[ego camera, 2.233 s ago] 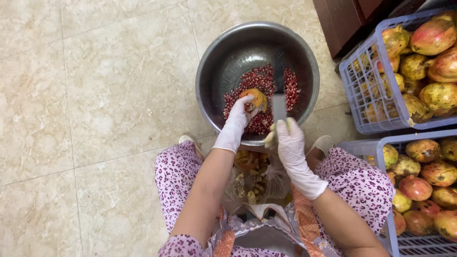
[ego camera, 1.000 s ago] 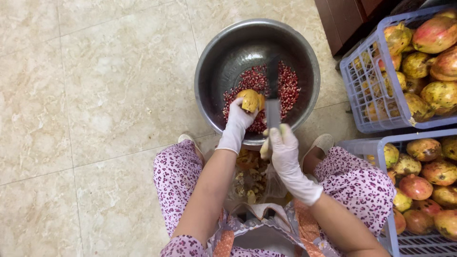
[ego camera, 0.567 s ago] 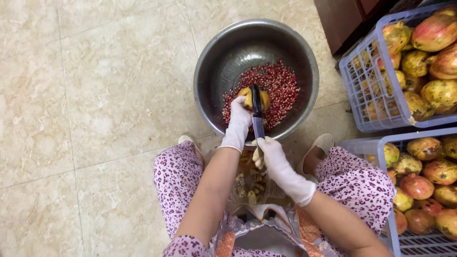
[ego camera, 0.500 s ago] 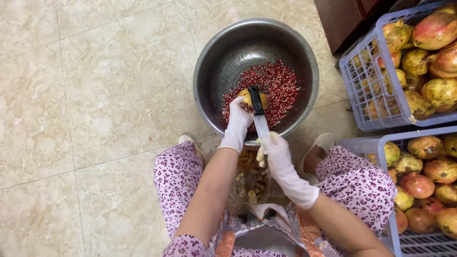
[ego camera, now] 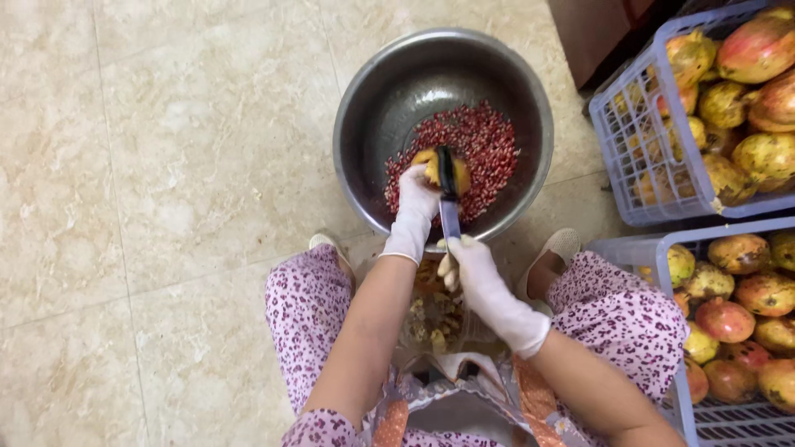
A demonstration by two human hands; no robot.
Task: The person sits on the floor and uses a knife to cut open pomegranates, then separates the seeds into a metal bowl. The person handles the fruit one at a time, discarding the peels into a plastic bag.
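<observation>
Across the upper middle of the frame sits the big steel bowl (ego camera: 364, 108) on the pale tiled floor (ego camera: 166, 165), and at the right edge stand two lavender plastic crates (ego camera: 617, 124) heaped with whole pomegranates (ego camera: 758, 50). Inside the bowl a bed of red pomegranate seeds (ego camera: 489, 141) has collected, so we judge the work to be in its knocking-out step, with fruit still waiting in the crates. Just below the bowl, between our knees, lies a pile of spent peel (ego camera: 431, 310). Our gloved left hand (ego camera: 416, 203) is clenched around a pomegranate half (ego camera: 431, 161), held over the seeds at the bowl's centre. Our gloved right hand (ego camera: 476, 269) grasps a knife (ego camera: 448, 194), its dark end lying across the fruit. The next move, we judge, calls for firm taps while the half stays over the bowl.
</observation>
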